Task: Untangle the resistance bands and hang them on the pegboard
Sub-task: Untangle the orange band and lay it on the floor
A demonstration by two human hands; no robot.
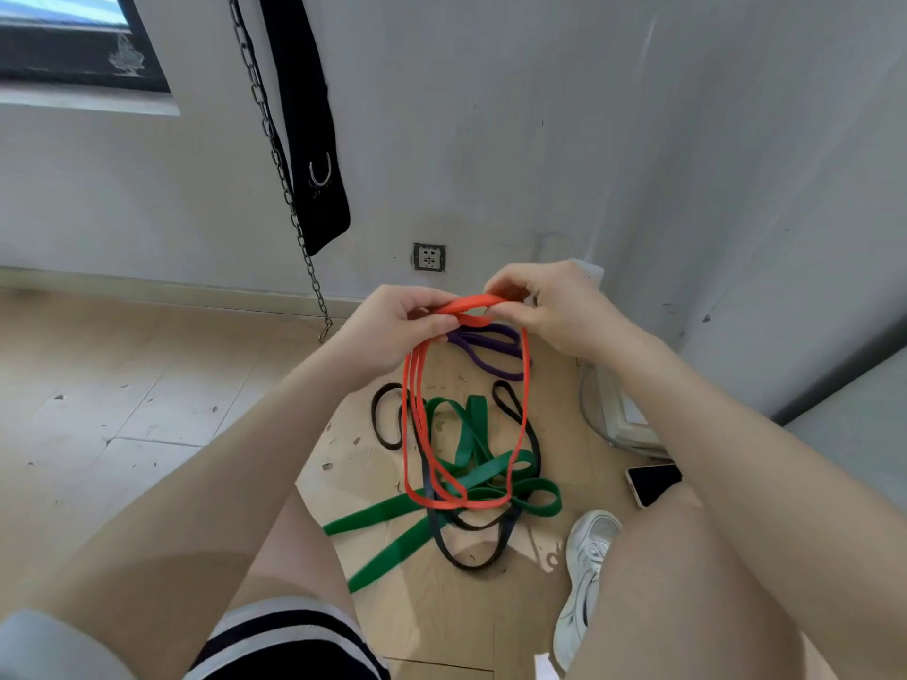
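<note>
An orange resistance band [525,385] hangs in several loops from both hands above the floor. My left hand [392,331] pinches its top at the left; my right hand [554,306] pinches the same top fold at the right. Below on the wooden floor lies a tangle: a wide green band [471,434], a thin black band [383,419] and a dark blue-black band [471,561]. A purple band [491,350] lies farther off, just under my hands. No pegboard is in view.
A black strap [314,139] and a metal chain [275,154] hang on the grey wall at the left. A wall socket [429,257] sits low. A phone [653,483] lies on the floor at the right, near my white shoe [584,581].
</note>
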